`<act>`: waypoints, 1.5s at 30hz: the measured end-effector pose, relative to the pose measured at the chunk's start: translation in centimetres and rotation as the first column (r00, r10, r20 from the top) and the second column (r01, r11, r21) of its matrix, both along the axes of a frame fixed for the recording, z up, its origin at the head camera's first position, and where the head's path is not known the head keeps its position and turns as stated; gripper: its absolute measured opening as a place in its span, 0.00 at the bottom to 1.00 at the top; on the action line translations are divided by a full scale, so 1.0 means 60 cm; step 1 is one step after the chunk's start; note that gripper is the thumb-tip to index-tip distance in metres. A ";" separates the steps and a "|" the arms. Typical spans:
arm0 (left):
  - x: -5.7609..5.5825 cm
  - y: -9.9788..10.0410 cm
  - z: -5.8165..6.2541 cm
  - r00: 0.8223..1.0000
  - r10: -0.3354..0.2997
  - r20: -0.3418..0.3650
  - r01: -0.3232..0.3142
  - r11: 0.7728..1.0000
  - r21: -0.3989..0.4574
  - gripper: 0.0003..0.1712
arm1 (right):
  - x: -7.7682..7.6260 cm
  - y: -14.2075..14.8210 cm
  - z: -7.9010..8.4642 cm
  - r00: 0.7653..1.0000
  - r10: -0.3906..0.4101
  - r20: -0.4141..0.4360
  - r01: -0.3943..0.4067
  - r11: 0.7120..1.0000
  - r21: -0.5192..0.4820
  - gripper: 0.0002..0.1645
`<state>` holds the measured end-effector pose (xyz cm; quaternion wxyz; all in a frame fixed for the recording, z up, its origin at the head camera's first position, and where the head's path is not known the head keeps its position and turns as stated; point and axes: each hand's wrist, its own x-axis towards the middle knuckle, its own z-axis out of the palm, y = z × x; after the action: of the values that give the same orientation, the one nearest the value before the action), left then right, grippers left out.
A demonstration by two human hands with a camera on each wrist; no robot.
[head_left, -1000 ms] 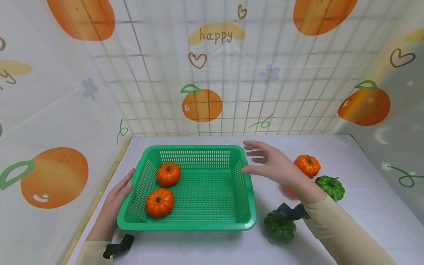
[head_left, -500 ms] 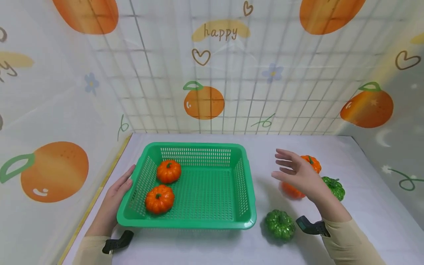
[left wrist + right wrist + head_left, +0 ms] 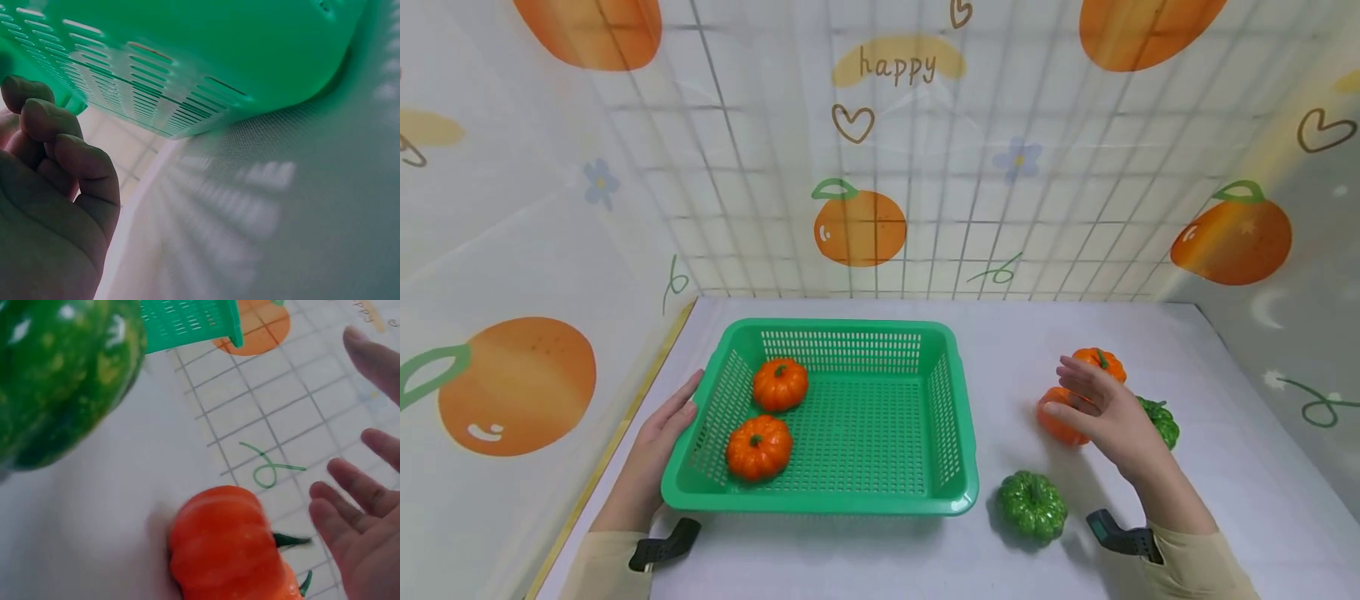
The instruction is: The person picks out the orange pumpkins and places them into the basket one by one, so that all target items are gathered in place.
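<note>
Pale table [image 3: 865,558] under four pumpkins [image 3: 1032,507], seemingly a basket [image 3: 820,502]

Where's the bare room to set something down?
Bare table lies between the green basket and the outer orange pumpkins, and in front of the basket, left of the near green pumpkin. The basket's right half is free beside two orange pumpkins. Crowded: around the right grip and far green pumpkin; at the left grip.

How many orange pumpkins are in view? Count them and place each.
4 orange pumpkins. Two sit in the green basket, one farther back, one nearer. Two lie on the table, one nearer, one just beyond, both partly covered by the right hand. Others may be hidden.
</note>
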<state>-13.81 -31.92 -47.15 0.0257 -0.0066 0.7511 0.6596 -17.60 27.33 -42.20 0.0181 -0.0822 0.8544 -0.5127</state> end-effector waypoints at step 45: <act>-0.004 -0.001 -0.003 0.999 -0.024 -0.033 0.026 0.998 0.052 0.31 | 0.014 0.038 -0.096 0.972 -0.217 0.090 0.202 0.967 0.155 0.61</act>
<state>-14.04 -31.98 -47.31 0.0222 0.0140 0.7340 0.6787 -16.74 29.59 -47.95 0.0150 0.0376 0.8910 -0.4522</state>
